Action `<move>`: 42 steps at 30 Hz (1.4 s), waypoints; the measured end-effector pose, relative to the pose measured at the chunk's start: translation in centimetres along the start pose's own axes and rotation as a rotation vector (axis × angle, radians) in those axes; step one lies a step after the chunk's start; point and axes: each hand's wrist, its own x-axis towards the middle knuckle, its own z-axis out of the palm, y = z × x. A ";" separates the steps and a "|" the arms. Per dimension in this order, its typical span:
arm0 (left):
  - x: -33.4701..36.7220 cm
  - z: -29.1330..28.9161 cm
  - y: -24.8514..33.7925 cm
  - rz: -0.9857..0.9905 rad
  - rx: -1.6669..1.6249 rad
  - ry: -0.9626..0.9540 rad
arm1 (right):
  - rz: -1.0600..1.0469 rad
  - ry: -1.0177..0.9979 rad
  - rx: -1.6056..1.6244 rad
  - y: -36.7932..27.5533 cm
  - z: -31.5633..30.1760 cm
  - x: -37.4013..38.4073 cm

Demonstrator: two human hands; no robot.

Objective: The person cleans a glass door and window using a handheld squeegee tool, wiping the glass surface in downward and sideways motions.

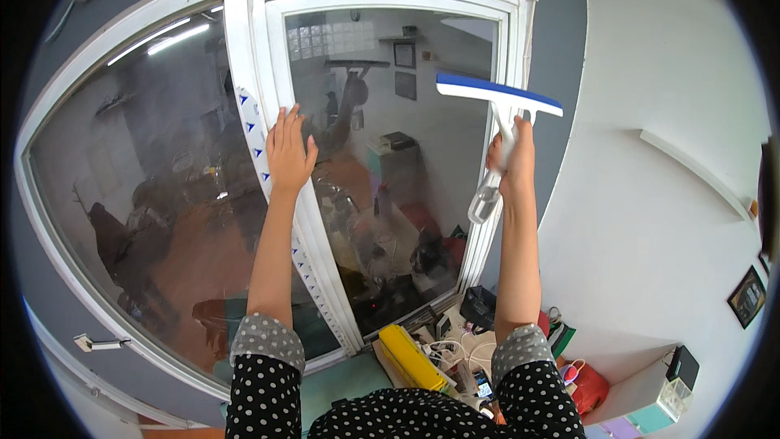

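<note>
My right hand grips the white handle of a window squeegee with a blue rubber blade, held up against the upper right of the glass pane. The blade lies nearly level, tilted down to the right, reaching onto the white frame at the pane's right side. My left hand rests flat with fingers spread on the white window frame upright between the two panes. Both arms reach upward in black sleeves with white dots.
A larger left pane reflects a room interior. A white latch sits on the lower frame. Below the window lie a yellow box, cables, a black bag and a red bag. A white wall with a shelf stands right.
</note>
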 end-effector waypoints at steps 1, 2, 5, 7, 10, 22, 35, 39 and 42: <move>0.0 0.1 -0.1 0.006 -0.003 0.009 | -0.003 0.022 0.052 -0.2 -0.4 0.0; -0.2 0.3 -0.2 0.010 0.003 0.008 | -0.001 0.027 0.052 -0.3 -0.8 0.0; 0.0 0.1 0.1 0.017 0.033 0.010 | -0.003 0.003 0.050 0.1 -2.9 0.3; -0.1 0.1 0.0 0.022 0.025 0.026 | 0.006 0.053 0.060 0.2 -3.3 0.1; 0.0 -0.2 -0.2 0.022 0.014 0.028 | 0.014 0.086 0.080 0.7 -3.6 -0.2; -0.2 -0.7 0.0 0.019 -0.105 -0.003 | -0.035 0.220 0.071 1.2 -5.4 -1.7; 0.1 -1.6 -0.1 0.022 -0.197 0.004 | -0.094 0.305 0.056 -3.0 -6.8 -6.6; 0.1 -1.7 -0.3 0.028 -0.212 0.018 | -0.119 0.304 0.011 -3.6 -6.0 -7.8; 0.2 -1.7 -0.5 0.039 -0.224 0.034 | -0.093 0.264 -0.016 -2.9 -5.4 -7.7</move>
